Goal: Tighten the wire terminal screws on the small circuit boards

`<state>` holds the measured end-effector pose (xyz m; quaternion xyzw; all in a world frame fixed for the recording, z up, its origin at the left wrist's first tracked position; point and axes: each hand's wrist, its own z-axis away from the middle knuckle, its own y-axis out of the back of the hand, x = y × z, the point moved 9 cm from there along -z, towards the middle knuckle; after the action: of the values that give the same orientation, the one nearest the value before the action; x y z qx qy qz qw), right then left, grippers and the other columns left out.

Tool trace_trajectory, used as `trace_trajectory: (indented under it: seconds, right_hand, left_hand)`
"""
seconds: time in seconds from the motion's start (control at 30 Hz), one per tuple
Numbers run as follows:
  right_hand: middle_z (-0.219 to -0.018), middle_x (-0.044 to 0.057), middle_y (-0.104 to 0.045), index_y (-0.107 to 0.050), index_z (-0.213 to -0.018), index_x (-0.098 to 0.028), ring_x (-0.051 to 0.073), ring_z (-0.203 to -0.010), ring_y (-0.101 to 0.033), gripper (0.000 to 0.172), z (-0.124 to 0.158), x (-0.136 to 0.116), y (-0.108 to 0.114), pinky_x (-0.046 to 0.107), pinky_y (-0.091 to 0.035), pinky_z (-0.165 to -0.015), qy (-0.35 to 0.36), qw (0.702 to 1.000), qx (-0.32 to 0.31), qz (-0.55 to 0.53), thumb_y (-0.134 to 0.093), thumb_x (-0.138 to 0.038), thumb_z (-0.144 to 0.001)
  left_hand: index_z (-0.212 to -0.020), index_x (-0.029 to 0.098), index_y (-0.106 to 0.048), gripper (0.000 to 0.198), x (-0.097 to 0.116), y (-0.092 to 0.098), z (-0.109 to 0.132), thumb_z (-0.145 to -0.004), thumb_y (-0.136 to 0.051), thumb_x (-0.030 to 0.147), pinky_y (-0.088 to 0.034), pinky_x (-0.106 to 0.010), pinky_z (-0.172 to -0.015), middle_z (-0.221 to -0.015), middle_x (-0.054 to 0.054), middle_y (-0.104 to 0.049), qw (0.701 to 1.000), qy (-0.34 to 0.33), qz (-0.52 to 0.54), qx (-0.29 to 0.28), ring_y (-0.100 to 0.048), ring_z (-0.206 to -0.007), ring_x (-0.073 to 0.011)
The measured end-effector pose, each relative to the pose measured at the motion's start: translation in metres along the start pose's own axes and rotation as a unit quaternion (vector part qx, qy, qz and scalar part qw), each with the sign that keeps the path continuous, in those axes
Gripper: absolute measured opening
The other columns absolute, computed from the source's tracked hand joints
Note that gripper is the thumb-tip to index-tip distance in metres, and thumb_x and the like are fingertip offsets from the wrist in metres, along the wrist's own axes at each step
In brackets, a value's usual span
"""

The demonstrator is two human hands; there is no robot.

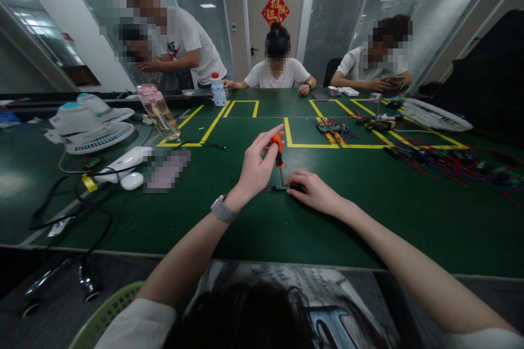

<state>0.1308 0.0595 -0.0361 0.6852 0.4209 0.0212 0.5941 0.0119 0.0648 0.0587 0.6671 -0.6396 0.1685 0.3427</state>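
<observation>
An orange and black screwdriver (pixel 277 151) stands nearly upright, its thin shaft pointing down at a small green circuit board (pixel 280 188). My left hand (pixel 260 161) is closed around its handle from the left, with some fingertips stretched up past the top. The board lies on the green table, and a few thin wires leave its left end. Low at the board's right end, my right hand (pixel 313 191) has its fingers curled on the board and a dark piece beside it. Whether the screwdriver tip sits in a screw is too small to tell.
Tangled wires with boards (pixel 335 131) lie ahead on the right, a larger bundle (pixel 458 166) at far right. A leaning bottle (pixel 159 112), white fans (pixel 98 133) and black cables (pixel 73 210) are on the left. Several people sit or stand across the table (pixel 229 223).
</observation>
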Motion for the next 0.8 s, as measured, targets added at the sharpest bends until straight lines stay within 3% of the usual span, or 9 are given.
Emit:
trace_trajectory:
  seconds: [0.2, 0.3, 0.43, 0.53, 0.63, 0.8]
  right_hand:
    - [-0.089, 0.006, -0.062, -0.068, -0.094, -0.015, 0.019, -0.082, -0.060, 0.011, 0.000, 0.000, 0.001, 0.030, -0.048, -0.074, 0.003, 1.000, 0.002, 0.000, -0.062, -0.015, -0.085]
    - [-0.088, 0.006, -0.062, -0.068, -0.093, -0.016, 0.019, -0.082, -0.060, 0.011, 0.000, 0.000, 0.001, 0.030, -0.048, -0.073, 0.008, 1.000, 0.007, 0.001, -0.062, -0.015, -0.085]
    - [-0.089, 0.006, -0.062, -0.068, -0.093, -0.016, 0.019, -0.081, -0.060, 0.011, 0.000, 0.000, 0.001, 0.030, -0.048, -0.074, 0.006, 1.000, 0.006, -0.003, -0.062, -0.015, -0.085]
    - [-0.090, 0.007, -0.062, -0.068, -0.094, -0.015, 0.019, -0.083, -0.060, 0.010, 0.000, 0.000, 0.000, 0.030, -0.048, -0.075, 0.005, 1.000, 0.003, -0.001, -0.062, -0.015, -0.086]
    - [-0.088, 0.006, -0.062, -0.068, -0.093, -0.015, 0.019, -0.082, -0.059, 0.010, 0.001, -0.001, 0.001, 0.029, -0.047, -0.074, 0.004, 1.000, 0.004, 0.003, -0.062, -0.015, -0.085]
    - [-0.087, 0.006, -0.061, -0.069, -0.093, -0.016, 0.018, -0.080, -0.059, 0.010, 0.001, -0.002, 0.002, 0.029, -0.047, -0.072, 0.006, 1.000, 0.007, 0.004, -0.062, -0.015, -0.085]
  left_hand:
    - [-0.116, 0.021, -0.063, 0.027, 0.014, 0.000, 0.002, -0.089, -0.059, 0.024, -0.050, -0.027, -0.080, -0.094, -0.003, -0.056, 0.992, -0.045, -0.118, 0.018, -0.056, -0.084, -0.0129]
    - [-0.117, 0.021, -0.064, 0.027, 0.017, 0.003, 0.004, -0.092, -0.055, 0.029, -0.048, -0.029, -0.087, -0.099, -0.005, -0.054, 0.988, -0.058, -0.143, 0.029, -0.056, -0.093, -0.0144]
    - [-0.127, 0.022, -0.058, 0.034, 0.012, 0.003, 0.003, -0.099, -0.038, 0.023, -0.048, -0.029, -0.092, -0.118, -0.008, -0.058, 0.997, -0.044, -0.063, 0.022, -0.059, -0.105, -0.0147]
    - [-0.125, 0.021, -0.059, 0.031, 0.005, 0.006, 0.002, -0.096, -0.046, 0.023, -0.051, -0.025, -0.083, -0.111, -0.007, -0.065, 0.999, -0.012, -0.028, 0.042, -0.064, -0.093, -0.0131]
    - [-0.116, 0.019, -0.065, 0.027, 0.002, 0.009, 0.001, -0.090, -0.058, 0.024, -0.053, -0.024, -0.081, -0.108, -0.007, -0.065, 0.998, 0.003, -0.031, 0.063, -0.063, -0.095, -0.0142]
    - [-0.127, 0.023, -0.057, 0.036, -0.009, -0.006, 0.000, -0.091, -0.054, 0.020, -0.056, -0.024, -0.079, -0.115, -0.007, -0.066, 0.996, 0.054, 0.071, -0.012, -0.067, -0.092, -0.0134]
